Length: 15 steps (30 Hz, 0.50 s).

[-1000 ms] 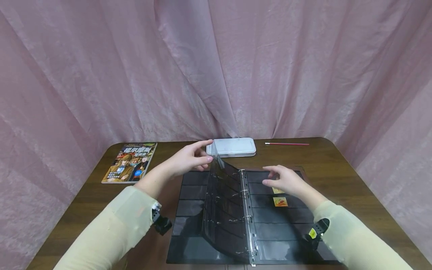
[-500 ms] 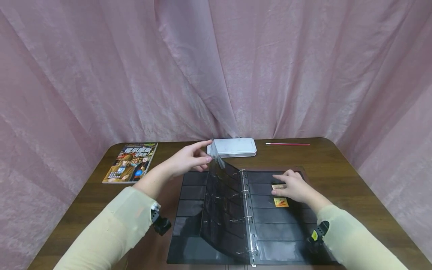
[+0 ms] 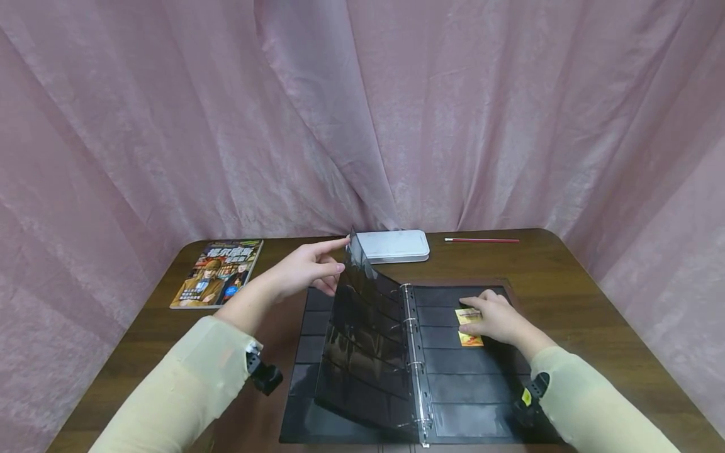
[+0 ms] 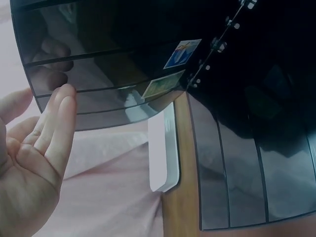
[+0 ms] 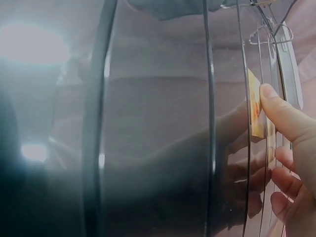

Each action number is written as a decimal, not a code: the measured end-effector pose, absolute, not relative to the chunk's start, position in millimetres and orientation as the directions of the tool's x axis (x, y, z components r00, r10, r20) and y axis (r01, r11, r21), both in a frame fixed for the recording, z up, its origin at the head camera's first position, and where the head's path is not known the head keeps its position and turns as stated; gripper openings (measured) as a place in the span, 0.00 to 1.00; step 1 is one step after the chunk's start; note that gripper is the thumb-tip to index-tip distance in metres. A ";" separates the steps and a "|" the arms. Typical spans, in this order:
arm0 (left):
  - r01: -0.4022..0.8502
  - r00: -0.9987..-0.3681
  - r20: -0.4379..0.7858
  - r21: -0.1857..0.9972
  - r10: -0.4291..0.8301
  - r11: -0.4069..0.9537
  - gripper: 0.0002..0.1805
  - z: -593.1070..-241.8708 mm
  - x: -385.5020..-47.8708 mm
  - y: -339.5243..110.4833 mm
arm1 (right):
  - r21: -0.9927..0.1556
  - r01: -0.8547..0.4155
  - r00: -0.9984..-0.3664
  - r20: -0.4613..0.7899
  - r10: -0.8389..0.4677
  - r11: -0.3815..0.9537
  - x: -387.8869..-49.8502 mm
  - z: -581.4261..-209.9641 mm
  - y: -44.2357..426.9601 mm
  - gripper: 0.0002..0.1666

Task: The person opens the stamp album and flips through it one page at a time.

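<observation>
A black ring-binder stamp album [image 3: 467,393] lies open, with rows of clear pockets. My left hand [image 3: 303,267] holds the outer edge of a raised dark page [image 3: 368,352], which curves up from the rings and leans left. In the left wrist view the left thumb lies over that page [image 4: 108,39]; a finger reaches its edge. My right hand [image 3: 498,321] rests on the right page, thumb and fingers spread around an upper yellow stamp [image 3: 466,314]. Just below the thumb is a second yellow stamp [image 3: 471,340]. The right wrist view shows the thumb beside this lower stamp [image 5: 254,106].
A white tin case [image 3: 393,246] stands behind the album. To its right lies a red pencil [image 3: 481,240]. An illustrated magazine [image 3: 218,274] is at the back left of the wooden table [image 3: 566,314]. Pink curtains [image 3: 362,126] hang around the table.
The left hand has drawn the raised page left and lower. The right hand has come down onto the right page, and more of the upper yellow stamp shows between its fingers.
</observation>
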<state>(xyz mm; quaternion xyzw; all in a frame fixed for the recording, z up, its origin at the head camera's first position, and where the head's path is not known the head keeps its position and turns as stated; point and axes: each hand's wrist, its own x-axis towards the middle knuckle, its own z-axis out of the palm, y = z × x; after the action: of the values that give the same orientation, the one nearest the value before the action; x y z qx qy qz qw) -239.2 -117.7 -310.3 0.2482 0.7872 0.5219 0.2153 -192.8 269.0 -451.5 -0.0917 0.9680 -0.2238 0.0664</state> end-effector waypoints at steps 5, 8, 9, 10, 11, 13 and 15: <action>0.175 -0.796 -0.085 0.916 0.600 0.361 0.33 -308.6 -237.5 -125.0 | -0.442 -0.151 -0.979 -0.058 -0.196 0.884 -190.6 -452.9 267.5 0.42; 0.172 -0.802 -0.094 0.910 0.590 0.379 0.33 -310.1 -237.5 -129.9 | -0.435 -0.152 -0.981 -0.044 -0.190 0.888 -189.9 -453.5 267.6 0.43; 0.170 -0.802 -0.098 0.908 0.589 0.383 0.34 -310.9 -237.5 -131.4 | -0.432 -0.151 -0.981 -0.042 -0.187 0.889 -189.7 -453.9 267.8 0.43; 0.172 -0.803 -0.100 0.905 0.587 0.389 0.34 -312.0 -237.6 -132.9 | -0.429 -0.148 -0.982 -0.042 -0.183 0.891 -189.4 -454.3 267.9 0.43; 0.170 -0.804 -0.102 0.904 0.585 0.392 0.34 -313.1 -237.5 -134.2 | -0.427 -0.147 -0.983 -0.040 -0.181 0.892 -189.2 -454.5 268.1 0.43; 0.167 -0.807 -0.107 0.902 0.580 0.399 0.34 -315.6 -237.0 -136.9 | -0.423 -0.146 -0.983 -0.039 -0.180 0.894 -188.7 -455.3 268.3 0.43; 0.165 -0.812 -0.107 0.900 0.574 0.402 0.33 -318.4 -236.5 -139.9 | -0.422 -0.149 -0.983 -0.037 -0.181 0.894 -188.1 -456.2 268.3 0.44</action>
<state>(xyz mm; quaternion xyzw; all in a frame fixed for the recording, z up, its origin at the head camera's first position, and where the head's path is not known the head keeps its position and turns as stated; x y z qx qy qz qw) -236.5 -139.9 -318.4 0.2276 0.8118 0.4970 0.2054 -188.1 268.3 -456.2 -0.0846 0.9725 -0.2139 0.0376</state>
